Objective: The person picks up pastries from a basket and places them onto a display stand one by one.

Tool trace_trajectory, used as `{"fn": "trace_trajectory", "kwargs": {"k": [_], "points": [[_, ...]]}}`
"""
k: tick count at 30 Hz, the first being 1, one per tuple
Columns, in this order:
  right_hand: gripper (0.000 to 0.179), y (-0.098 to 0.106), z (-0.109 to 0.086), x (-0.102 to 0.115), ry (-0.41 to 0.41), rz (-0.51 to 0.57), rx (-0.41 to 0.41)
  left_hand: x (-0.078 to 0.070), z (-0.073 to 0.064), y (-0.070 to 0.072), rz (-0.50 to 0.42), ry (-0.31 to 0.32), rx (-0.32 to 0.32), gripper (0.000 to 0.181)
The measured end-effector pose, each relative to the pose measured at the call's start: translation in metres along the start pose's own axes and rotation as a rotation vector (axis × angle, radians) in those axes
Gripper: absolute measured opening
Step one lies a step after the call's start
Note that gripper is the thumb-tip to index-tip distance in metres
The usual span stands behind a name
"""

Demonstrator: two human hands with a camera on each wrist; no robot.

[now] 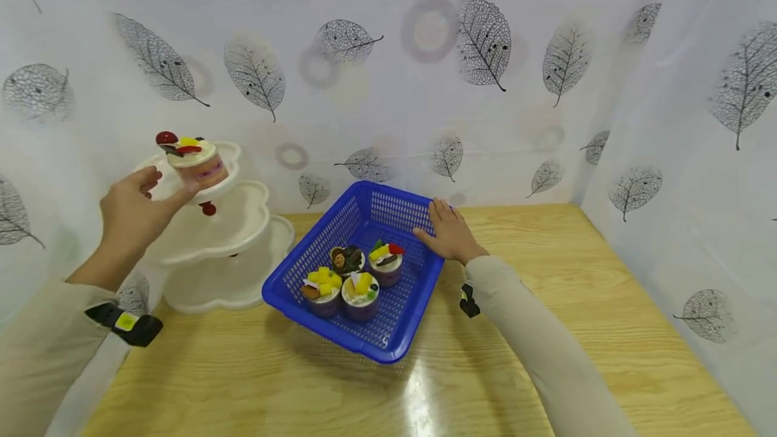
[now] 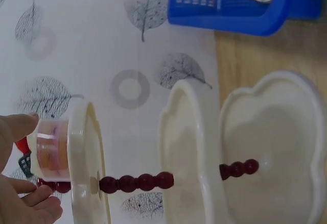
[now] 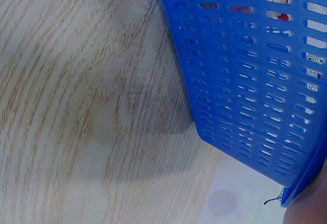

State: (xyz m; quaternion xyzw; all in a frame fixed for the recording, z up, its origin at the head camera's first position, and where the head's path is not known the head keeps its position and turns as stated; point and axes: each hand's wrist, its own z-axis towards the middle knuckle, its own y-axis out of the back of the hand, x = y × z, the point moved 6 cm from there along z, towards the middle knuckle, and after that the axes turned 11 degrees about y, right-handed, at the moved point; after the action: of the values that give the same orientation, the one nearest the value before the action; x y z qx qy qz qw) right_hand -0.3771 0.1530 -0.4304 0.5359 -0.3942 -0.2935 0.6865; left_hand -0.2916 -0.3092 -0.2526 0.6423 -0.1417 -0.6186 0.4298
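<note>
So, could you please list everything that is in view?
Wood-grain table: one, light brown, beneath.
Leaf-print sheeting: count unclear, white and grey, around table.
Scalloped three-tier stand: one, off-white with dark red beads, table's left.
Perforated basket: one, blue, right of stand.
Dessert cups: four, pinkish with white cream, in basket.
Dessert cup: one, same colours, on stand's top tier.
Sleeves: two, beige, on forearms.
Wrist straps: two, black, at wrists.
Left grip: one, bare, by stand's cup.
Right grip: one, bare, on basket rim.

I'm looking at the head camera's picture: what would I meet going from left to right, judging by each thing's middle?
left hand → dessert cup on the top tier → blue basket → right hand
</note>
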Motion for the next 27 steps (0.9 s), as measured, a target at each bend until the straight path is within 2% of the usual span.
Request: {"fn": "trace_trajectory", "kwargs": {"k": [5, 8, 14, 18, 21, 27], "points": [[0.080, 0.000, 0.001, 0.001, 0.006, -0.001, -0.006, -0.008, -0.026, -0.007, -0.019, -0.076, -0.008, 0.079], [0.080, 0.001, 0.001, 0.002, 0.012, 0.000, -0.013, -0.012, -0.043, -0.022, -0.043, -0.134, 0.033, 0.078], [0.080, 0.000, 0.000, 0.000, 0.008, 0.001, -0.013, -0.021, -0.076, -0.074, -0.131, -0.195, 0.255, 0.078], [0.080, 0.002, 0.000, -0.001, -0.001, 0.001, -0.012, -0.025, -0.091, -0.113, -0.157, -0.247, 0.381, 0.077], [0.080, 0.002, -0.001, 0.000, -0.009, 0.005, -0.010, -0.021, -0.098, -0.138, -0.142, -0.274, 0.433, 0.079], [0.080, 0.003, -0.002, 0.003, -0.006, 0.014, -0.007, -0.005, -0.103, -0.176, -0.073, -0.301, 0.475, 0.084]]}}
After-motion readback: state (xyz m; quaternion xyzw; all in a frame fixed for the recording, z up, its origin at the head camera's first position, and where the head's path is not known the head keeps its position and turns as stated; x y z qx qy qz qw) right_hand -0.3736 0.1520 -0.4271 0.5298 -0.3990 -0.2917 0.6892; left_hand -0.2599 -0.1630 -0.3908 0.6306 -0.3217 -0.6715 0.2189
